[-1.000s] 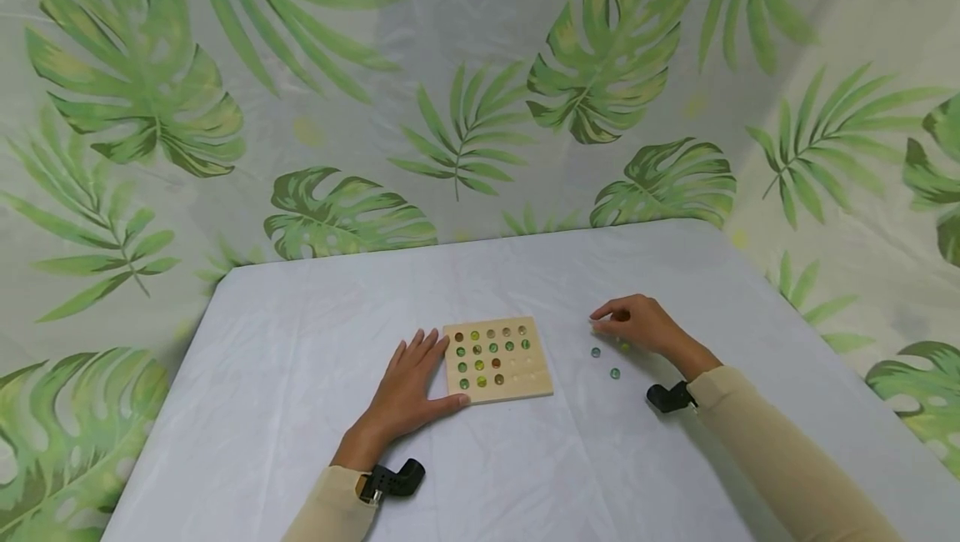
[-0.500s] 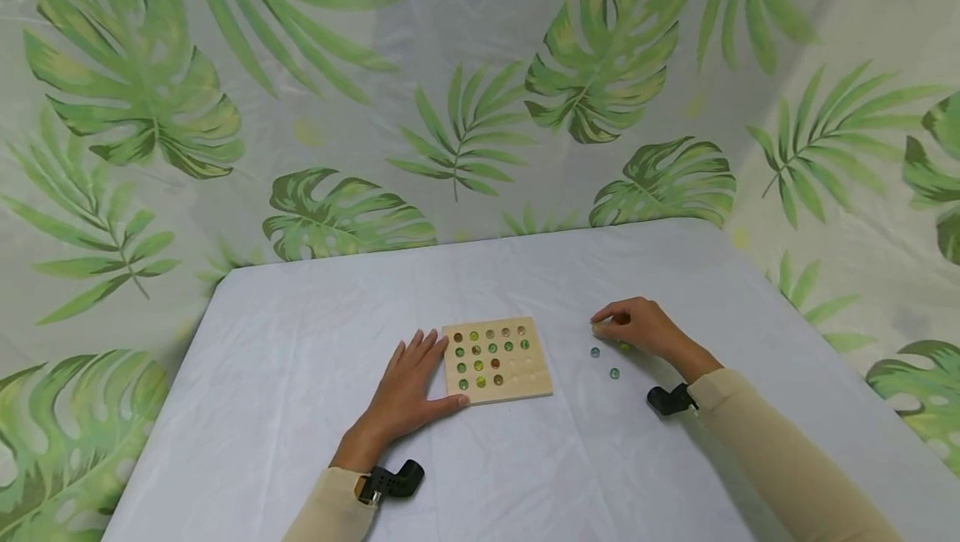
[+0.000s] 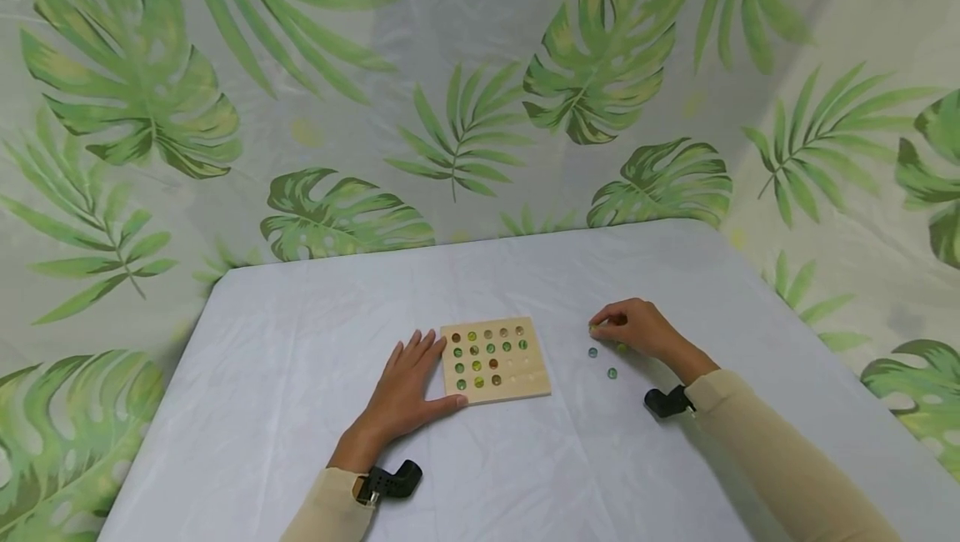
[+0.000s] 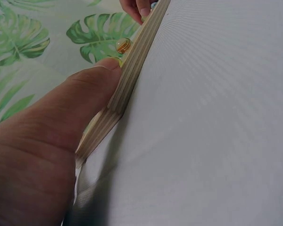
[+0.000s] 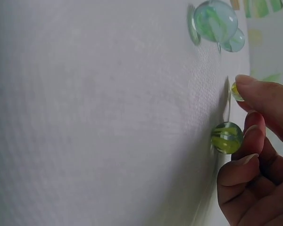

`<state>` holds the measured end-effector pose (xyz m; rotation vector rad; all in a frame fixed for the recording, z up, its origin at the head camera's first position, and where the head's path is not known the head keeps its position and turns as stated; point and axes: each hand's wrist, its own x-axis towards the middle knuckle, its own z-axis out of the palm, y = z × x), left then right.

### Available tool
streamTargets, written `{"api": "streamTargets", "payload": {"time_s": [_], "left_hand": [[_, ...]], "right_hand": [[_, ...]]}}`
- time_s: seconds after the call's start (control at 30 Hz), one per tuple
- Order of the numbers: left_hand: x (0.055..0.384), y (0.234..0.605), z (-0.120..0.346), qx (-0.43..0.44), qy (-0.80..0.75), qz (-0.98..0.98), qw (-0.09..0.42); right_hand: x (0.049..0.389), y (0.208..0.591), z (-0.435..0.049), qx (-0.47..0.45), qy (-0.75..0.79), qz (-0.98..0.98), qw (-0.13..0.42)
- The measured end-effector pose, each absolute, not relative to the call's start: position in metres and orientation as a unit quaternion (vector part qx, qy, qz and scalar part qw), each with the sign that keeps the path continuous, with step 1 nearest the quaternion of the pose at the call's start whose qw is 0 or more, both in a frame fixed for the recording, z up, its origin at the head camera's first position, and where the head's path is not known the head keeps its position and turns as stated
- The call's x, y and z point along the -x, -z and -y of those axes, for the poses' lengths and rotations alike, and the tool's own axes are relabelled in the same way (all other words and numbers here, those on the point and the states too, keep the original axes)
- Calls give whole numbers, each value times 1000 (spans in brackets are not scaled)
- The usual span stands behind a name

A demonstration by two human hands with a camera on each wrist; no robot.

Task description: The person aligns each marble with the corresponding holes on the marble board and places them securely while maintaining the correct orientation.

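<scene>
A wooden board (image 3: 525, 388) with rows of round hollows lies mid-table, and glass marbles fill most of them. My left hand (image 3: 405, 392) rests along its left side with spread, straight fingers, the thumb on the near left corner. To the right of the board, my right hand (image 3: 637, 329) pinches a small yellow marble (image 5: 237, 92) between thumb and index finger, close to the cloth. Just below those fingertips, a green-yellow marble (image 5: 227, 138) sits on the cloth by the curled fingers. Two pale green-blue marbles, a nearer one (image 3: 612, 373) and a farther one (image 3: 592, 352), lie in front of this hand.
White cloth covers the table (image 3: 322, 300). Behind and beside it hangs a leaf-patterned sheet (image 3: 465, 108). Each wrist carries a black camera, one on the left (image 3: 401, 479) and one on the right (image 3: 666, 401). Several hollows at the board's near right hold no marble.
The right hand's fingertips have come down slightly at the yellow marble. The left hand and the board stay in place; the head view has shifted a little.
</scene>
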<state>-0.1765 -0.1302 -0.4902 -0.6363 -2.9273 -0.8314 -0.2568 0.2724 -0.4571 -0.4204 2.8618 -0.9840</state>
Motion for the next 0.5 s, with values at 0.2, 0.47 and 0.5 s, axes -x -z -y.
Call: {"api": "streamTargets", "payload": {"time_s": [0.2, 0.47, 0.5], "left_hand": [[176, 490, 130, 207, 270, 940, 20], [176, 492, 131, 207, 268, 941, 22], [176, 492, 131, 207, 270, 940, 23]], "right_hand": [[253, 455, -269, 147, 320, -935, 34], [252, 448, -261, 153, 316, -936, 31], [252, 447, -260, 154, 316, -936, 31]]}}
